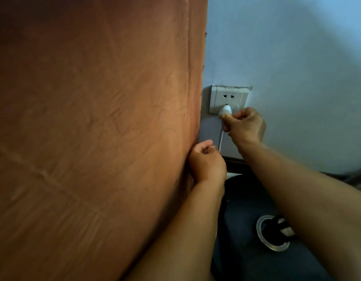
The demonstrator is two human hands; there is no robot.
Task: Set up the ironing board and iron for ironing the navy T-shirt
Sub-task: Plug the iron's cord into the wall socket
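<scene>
**Inspector:** How did the plug (226, 110) handle, and where did you take hold?

**Me:** I judged it light, rigid and smooth. My right hand (245, 126) pinched its body, clear of the pins.

**Inspector:** Appearance and position?

**Me:** Small, white, rounded, at the lower holes of the wall socket (229, 99), near its bottom edge. Whether it was fully seated I could not tell. Its thin white cord (221, 139) hung down to my left hand (208, 161), curled beside the orange cloth (94, 128); whether that hand gripped the cord, I cannot tell.
</scene>
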